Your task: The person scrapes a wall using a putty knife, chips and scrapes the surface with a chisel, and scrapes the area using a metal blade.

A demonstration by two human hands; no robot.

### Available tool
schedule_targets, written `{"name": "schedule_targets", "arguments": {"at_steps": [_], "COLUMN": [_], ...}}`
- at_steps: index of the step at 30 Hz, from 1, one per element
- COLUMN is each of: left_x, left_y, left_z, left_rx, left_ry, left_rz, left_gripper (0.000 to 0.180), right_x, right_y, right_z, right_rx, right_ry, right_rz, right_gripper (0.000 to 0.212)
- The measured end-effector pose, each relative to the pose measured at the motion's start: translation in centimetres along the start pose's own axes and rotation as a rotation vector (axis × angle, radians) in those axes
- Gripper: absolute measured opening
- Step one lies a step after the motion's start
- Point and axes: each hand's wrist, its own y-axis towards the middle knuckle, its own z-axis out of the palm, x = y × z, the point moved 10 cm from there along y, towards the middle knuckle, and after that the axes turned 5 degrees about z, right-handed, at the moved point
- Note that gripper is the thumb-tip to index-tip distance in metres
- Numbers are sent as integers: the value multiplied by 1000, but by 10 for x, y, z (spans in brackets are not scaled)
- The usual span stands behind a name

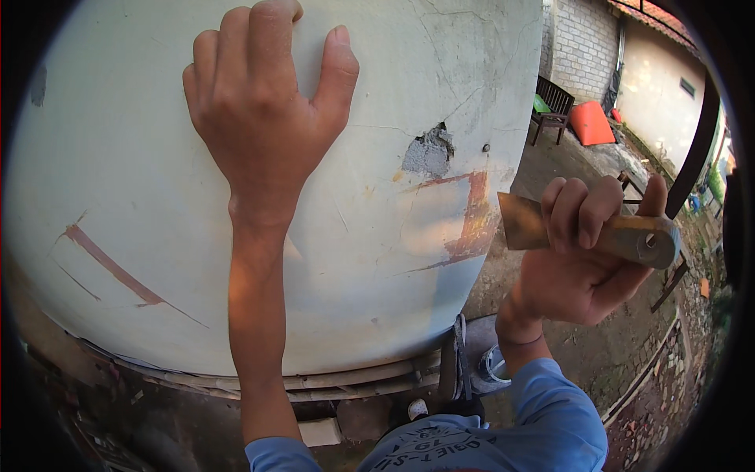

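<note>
Outdoors, beside a yard, a pale wall [354, 299] fills most of my view. On my right side, I have the right hand [558, 283] closed around a scraper [633, 238], fingers wrapped over it, blade toward the wall. I hold it near the wall's right edge; from up here I can't tell whether the blade touches. My left hand [263, 110] is spread over the wall, thumb out, fingers a little bent; nothing shows in it, though its palm is hidden.

Further out, I'd judge the surface only part-way worked. Most of it is pale and fairly even, but a chipped patch [429, 156] lies bare and grey, fine cracks run around it, and a reddish-brown patch [478, 216] and a brown streak [114, 266] stand out, so those areas look left to deal with.

Down by the feet, I make out one whitish bucket [489, 384]; I can't tell what, if anything, is in it. Well beyond, an orange object [591, 123] sits near a dark bench [553, 102]; whether it is a container, I can't say.
</note>
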Motion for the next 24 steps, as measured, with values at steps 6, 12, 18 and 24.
{"name": "schedule_targets", "arguments": {"at_steps": [6,12,18,24], "left_x": [1,0,-2,-1], "left_y": [-1,-2,-1,-3], "left_z": [-1,-1,1,3], "left_rx": [-20,-28,-21,7], "left_ry": [-14,-17,-21,-28], "left_rz": [7,17,32,3], "left_gripper": [21,20,22,21], "right_x": [-17,-32,-14,-44], "right_y": [4,6,9,-7], "right_z": [-10,-29,-32,-48], "right_rx": [-167,-82,-217,-93], "right_ry": [11,-266,-248,44], "right_rz": [112,146,-22,-86], "right_gripper": [54,51,60,66]}}
